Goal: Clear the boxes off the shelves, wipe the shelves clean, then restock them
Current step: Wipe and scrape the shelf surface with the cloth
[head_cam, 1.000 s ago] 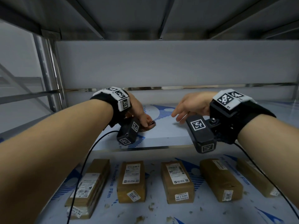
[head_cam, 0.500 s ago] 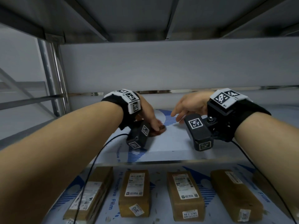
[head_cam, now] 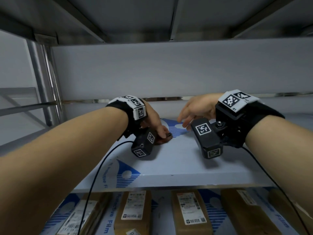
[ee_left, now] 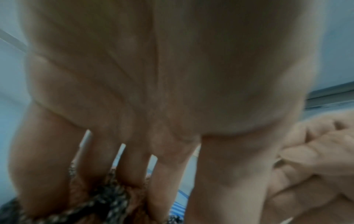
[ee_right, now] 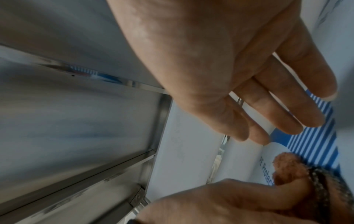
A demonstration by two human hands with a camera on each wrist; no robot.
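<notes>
My left hand (head_cam: 153,120) presses a brown cloth (head_cam: 165,139) flat on the emptied shelf (head_cam: 177,160), fingers curled on it for wiping pressure. My right hand (head_cam: 196,110) hovers beside it, fingers loose, holding nothing. I judge the boxes (head_cam: 189,212) wait below for restocking.

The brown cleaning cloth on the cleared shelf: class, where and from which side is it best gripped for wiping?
Grip the cleaning cloth from above, over its bunched middle, as the left hand does. It lies soft and crumpled on the flat shelf, so fingers pressing down keep it gathered.
</notes>
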